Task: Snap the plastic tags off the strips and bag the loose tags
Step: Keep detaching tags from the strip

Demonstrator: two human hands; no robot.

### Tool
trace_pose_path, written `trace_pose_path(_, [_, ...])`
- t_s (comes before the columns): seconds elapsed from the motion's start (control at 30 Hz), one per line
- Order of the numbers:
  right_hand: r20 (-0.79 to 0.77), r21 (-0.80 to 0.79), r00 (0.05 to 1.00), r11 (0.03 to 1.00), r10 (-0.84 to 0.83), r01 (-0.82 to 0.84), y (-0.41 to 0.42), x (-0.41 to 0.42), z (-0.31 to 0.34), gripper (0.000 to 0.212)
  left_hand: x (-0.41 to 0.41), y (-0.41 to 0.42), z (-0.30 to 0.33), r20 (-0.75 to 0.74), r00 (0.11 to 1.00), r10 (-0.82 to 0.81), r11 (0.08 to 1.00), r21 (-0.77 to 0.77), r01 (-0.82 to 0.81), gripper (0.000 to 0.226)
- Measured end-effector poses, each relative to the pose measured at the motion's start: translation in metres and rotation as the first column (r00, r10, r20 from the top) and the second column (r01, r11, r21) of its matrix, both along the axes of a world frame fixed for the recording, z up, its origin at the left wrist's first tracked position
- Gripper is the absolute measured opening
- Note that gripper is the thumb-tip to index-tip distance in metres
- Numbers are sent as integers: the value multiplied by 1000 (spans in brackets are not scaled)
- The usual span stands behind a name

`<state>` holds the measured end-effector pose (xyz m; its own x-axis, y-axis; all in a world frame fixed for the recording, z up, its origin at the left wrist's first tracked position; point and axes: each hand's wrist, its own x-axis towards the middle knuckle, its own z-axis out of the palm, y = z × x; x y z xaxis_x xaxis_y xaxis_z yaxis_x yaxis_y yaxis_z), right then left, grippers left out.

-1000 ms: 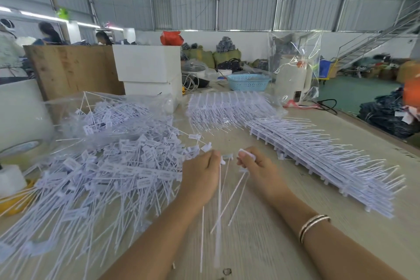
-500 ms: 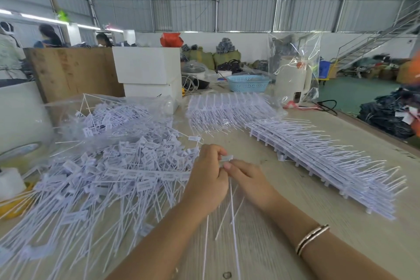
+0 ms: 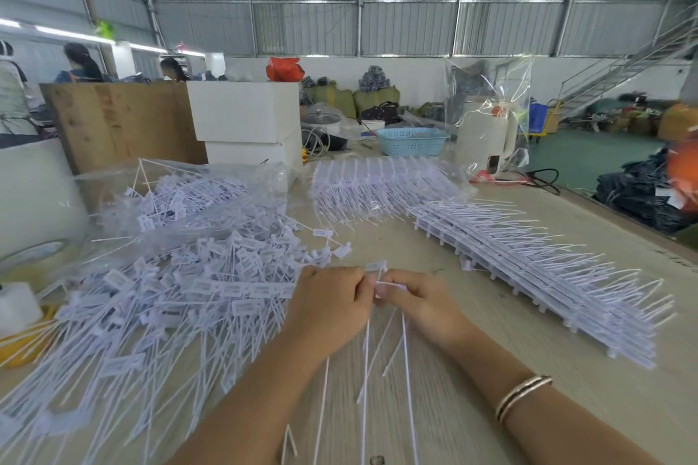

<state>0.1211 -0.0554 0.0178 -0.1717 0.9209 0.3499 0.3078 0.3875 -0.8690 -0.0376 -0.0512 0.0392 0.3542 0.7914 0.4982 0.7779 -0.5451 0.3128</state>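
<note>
1. Left hand (image 3: 332, 298) and right hand (image 3: 419, 300) meet fingertip to fingertip, both pinching a short strip of tags (image 3: 377, 270).
2. Thin tails hang from the grip toward the wrists.
3. Loose tags (image 3: 170, 298) lie heaped left of the left hand.
4. Stacked strips (image 3: 547, 276) lie right of the right hand.

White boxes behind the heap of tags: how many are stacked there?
2. The upper white box sits on top of the lower white box, beside the wooden board at the table's far side. More may be hidden behind them.
</note>
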Motion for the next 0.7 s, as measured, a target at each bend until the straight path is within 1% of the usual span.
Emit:
trace_pose_path(0.07, [14, 5, 1000, 1000, -5, 5, -1, -1, -1, 24, 0, 2, -2, 43, 999, 7, 999, -41, -5, 35])
trace_pose_path(0.13, [14, 43, 1000, 999, -25, 24, -1, -2, 0, 18, 0, 4, -4, 141, 990, 7, 993, -117, 10, 39])
trace_pose_path(0.2, [36, 111, 998, 993, -46, 42, 0, -3, 1, 18, 1, 6, -6, 220, 975, 11, 986, -163, 26, 42])
trace_pose_path(0.3, [139, 239, 982, 967, -126, 90, 0, -6, 1, 21, 3, 8, -7, 320, 947, 26, 972, -231, 52, 44])
trace_pose_path(0.37, [157, 300, 965, 941, -211, 157, -4, -10, 4, 23, 6, 8, -6, 381, 924, 34, 966, -248, 67, 45])
trace_pose_path(0.43, [135, 326, 962, 927, -238, 183, -4, -12, 6, 26, 9, 7, -5, 433, 901, 26, 967, -240, 87, 46])
trace_pose_path(0.53, [50, 274, 986, 951, -160, 141, -4, -11, 7, 32, 12, 7, -4, 518, 855, 17, 959, -250, 132, 44])
trace_pose_path(0.63, [-35, 240, 999, 971, -14, 22, -6, -9, 6, 32, 9, 7, -5, 536, 844, -1, 944, -279, 178, 41])
trace_pose_path(0.7, [-62, 215, 998, 977, 29, -15, -6, -9, 6, 29, 8, 6, -7, 552, 834, -9, 933, -295, 206, 40])
